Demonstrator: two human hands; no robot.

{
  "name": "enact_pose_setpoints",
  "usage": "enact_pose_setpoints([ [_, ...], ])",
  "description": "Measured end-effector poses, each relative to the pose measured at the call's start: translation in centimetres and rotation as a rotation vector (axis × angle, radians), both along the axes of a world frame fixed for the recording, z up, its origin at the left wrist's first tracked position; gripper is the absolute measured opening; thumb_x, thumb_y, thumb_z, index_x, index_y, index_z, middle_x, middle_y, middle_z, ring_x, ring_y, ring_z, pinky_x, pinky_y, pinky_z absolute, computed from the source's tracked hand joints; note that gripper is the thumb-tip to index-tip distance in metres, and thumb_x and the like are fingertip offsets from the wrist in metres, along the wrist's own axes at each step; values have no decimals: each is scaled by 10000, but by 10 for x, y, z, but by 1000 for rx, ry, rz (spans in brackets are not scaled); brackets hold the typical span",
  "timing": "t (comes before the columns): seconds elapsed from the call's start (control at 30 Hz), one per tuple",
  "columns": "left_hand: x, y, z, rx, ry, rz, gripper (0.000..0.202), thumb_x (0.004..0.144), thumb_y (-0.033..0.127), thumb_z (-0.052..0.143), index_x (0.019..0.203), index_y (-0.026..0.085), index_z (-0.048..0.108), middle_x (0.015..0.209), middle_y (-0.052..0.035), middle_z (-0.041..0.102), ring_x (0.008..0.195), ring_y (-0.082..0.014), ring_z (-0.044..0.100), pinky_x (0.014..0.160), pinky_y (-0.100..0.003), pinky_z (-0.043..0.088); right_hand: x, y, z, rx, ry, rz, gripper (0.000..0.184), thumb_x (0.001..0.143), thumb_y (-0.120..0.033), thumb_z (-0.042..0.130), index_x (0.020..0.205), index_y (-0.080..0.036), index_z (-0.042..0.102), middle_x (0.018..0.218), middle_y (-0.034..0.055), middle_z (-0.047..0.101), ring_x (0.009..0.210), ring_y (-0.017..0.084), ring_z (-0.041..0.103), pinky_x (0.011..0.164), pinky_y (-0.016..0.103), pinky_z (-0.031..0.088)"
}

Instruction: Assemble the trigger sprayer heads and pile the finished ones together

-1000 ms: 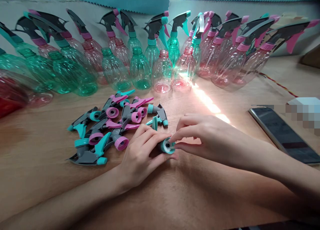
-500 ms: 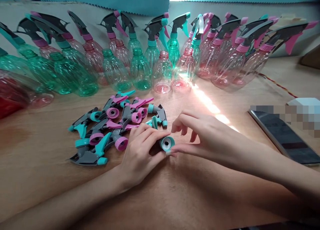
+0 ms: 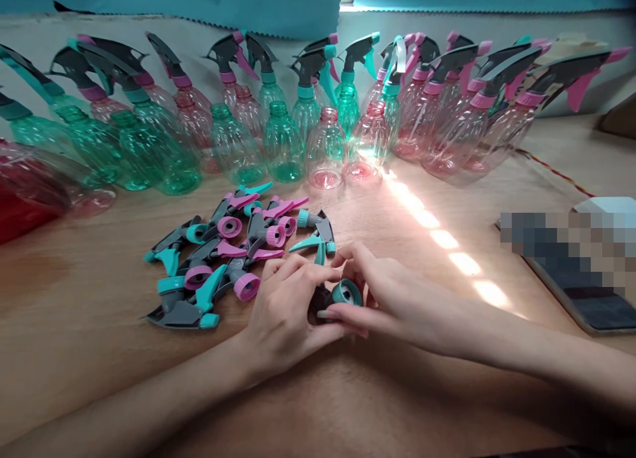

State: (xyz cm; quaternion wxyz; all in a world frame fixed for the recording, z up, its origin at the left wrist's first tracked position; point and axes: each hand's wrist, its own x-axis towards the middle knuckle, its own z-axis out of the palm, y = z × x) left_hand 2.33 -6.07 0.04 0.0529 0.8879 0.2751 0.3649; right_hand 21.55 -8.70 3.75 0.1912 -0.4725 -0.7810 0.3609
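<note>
Between the left hand (image 3: pixel 288 305) and the right hand (image 3: pixel 390 292), above the middle of the brown wooden table (image 3: pixel 278 411), one dark grey plastic spray head (image 3: pixel 318 301) with a round teal plastic collar (image 3: pixel 338 289). Neck pointing out of the left hand toward the right hand, with the collar's open end turned to the right and back toward the person. Thin teal plastic trigger (image 3: pixel 320 254) poking out on the far side, past the left fingers. Grey body nearer the left hand, collar nearer the right. Most of the body hidden, so cannot tell the line of its full length. Left thumb and fingers curled around the body. Right thumb laid along the near side, by the collar, with right fingers bent round the far side; cannot tell whether squeezing or only resting. To the left, a heap of grey plastic sprayers with pink and teal parts (image 3: pixel 232 250). Farther back, a long row of see-through green and pink plastic bottles (image 3: pixel 282 146). Well off to the right, a flat dark phone (image 3: pixel 589 302).
</note>
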Motion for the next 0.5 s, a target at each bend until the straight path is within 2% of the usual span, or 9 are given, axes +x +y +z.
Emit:
enact_pose_setpoints([
  [0.1, -1, 1, 2, -56, -49, -90, 470, 731, 410, 744, 1045, 157, 502, 947, -79, 649, 872, -220, 592, 754, -367, 436, 15, 12, 16, -5, -99, 72, 316, 864, -435, 548, 1065, -200, 487, 857, 7, 609, 696, 130, 567, 595, 247, 420],
  [0.17, -1, 1, 2, -89, -96, -181, 376, 804, 329, 688, 1071, 148, 494, 964, -92, 629, 894, -207, 587, 773, -359, 482, 29, 19, 26, -49, -171, 170, 280, 873, -464, 525, 1011, -220, 524, 809, -19, 619, 634, 116, 552, 556, 237, 407],
  [0.23, -1, 1, 1, -110, -113, -233, 283, 849, 250, 632, 1073, 145, 494, 936, -87, 624, 868, -191, 588, 752, -336, 513, 46, 25, 34, -60, -269, 195, 296, 863, -516, 510, 923, -230, 557, 720, -34, 609, 587, 116, 539, 504, 232, 382],
  [0.33, -1, 1, 0, -127, -107, -225, 219, 855, 190, 610, 1043, 145, 508, 892, -80, 625, 843, -186, 598, 724, -319, 531, 71, 32, 41, 38, -343, 110, 321, 860, -528, 501, 846, -226, 608, 667, -19, 607, 524, 119, 517, 443, 240, 337],
  [0.43, -1, 1, -1, -152, -98, -209, 187, 849, 147, 602, 1017, 143, 521, 864, -74, 621, 834, -179, 603, 709, -304, 536, 94, 41, 44, 227, -292, -61, 350, 861, -538, 482, 853, -222, 632, 662, 9, 621, 578, 152, 551, 500, 267, 375],
  [0.5, 0, 1, -1, -151, -86, -210, 171, 853, 131, 589, 1011, 141, 525, 843, -66, 617, 805, -167, 601, 693, -290, 536, 109, 50, 46, 291, -326, -155, 366, 856, -552, 477, 858, -223, 638, 679, 26, 634, 621, 174, 573, 535, 286, 397],
])
